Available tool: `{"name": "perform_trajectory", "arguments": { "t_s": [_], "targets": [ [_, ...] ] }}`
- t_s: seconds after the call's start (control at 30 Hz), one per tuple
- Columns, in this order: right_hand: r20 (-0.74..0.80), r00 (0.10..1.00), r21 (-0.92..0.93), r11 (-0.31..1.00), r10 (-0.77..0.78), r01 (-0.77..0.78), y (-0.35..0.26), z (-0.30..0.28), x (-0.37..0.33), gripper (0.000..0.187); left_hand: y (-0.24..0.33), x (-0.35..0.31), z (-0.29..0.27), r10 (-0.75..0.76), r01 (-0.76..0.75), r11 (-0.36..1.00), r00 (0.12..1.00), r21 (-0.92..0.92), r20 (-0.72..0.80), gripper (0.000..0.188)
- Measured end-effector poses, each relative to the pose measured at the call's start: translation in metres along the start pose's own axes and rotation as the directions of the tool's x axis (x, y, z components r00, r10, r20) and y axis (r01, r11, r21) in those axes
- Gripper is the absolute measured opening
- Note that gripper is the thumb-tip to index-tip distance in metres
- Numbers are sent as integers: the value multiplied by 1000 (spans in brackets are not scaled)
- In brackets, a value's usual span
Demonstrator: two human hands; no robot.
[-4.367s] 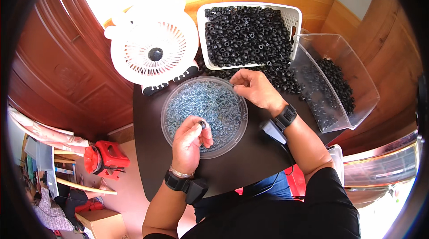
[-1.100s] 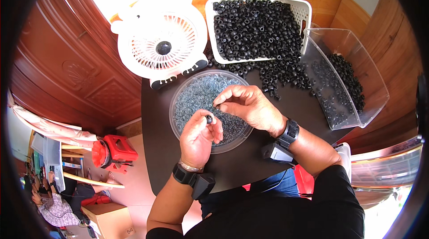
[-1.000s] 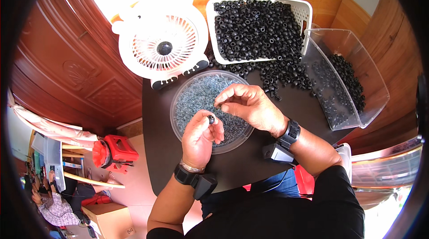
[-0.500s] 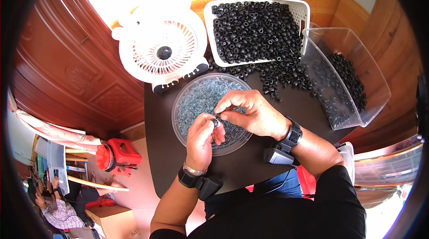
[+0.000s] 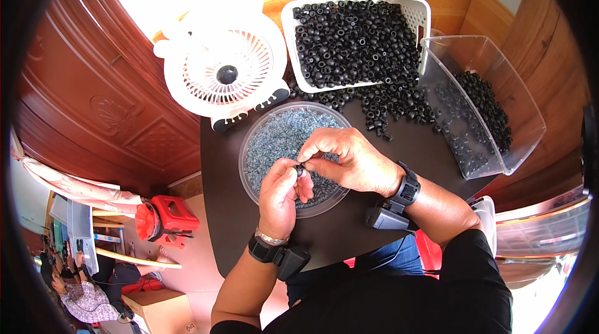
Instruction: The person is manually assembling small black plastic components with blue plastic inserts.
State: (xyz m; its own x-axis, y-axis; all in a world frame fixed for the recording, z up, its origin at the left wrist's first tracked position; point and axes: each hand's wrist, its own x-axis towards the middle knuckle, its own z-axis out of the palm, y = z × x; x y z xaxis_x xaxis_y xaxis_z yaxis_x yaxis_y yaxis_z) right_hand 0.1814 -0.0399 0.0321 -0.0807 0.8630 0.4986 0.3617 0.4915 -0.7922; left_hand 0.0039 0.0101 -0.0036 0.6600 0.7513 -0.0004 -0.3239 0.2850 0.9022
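Dark counter (image 5: 399, 150), rounded left edge, bare surface showing between tub (image 5: 243, 156) and clear bin (image 5: 518, 109). Black piece (image 5: 300, 171) above tub, in left hand (image 5: 279, 196), thumb and fingers pinching it; facing and long axis too small to read. Right hand (image 5: 359, 162): fingertips at the piece, grip cannot be told. Cardboard box (image 5: 159, 309), dark handwritten marks.

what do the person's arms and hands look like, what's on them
Left hand and right hand: ungloved. The left wrist wears a silvery bracelet and a black strap with a boxy dark module; the right, a black segmented band with a boxy grey-black unit. The sleeves are short and black.
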Motion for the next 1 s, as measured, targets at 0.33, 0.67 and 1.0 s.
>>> {"name": "perform_trajectory", "arguments": {
  "t_s": [0.33,0.67,1.0],
  "targets": [
    [-6,1000,-13,1000,3,-3,1,5,-1,18,0,-1,0,-27,26,999,1000,44,5,24],
    [153,950,547,777,274,-312,12,4,-3,13,2,-4,5,-28,28,1000,999,14,35,26],
    [-22,996,125,989,83,-80,12,20,-5,36,-4,-5,10,48,-56,990,997,-128,-63,26]
  ]
}}
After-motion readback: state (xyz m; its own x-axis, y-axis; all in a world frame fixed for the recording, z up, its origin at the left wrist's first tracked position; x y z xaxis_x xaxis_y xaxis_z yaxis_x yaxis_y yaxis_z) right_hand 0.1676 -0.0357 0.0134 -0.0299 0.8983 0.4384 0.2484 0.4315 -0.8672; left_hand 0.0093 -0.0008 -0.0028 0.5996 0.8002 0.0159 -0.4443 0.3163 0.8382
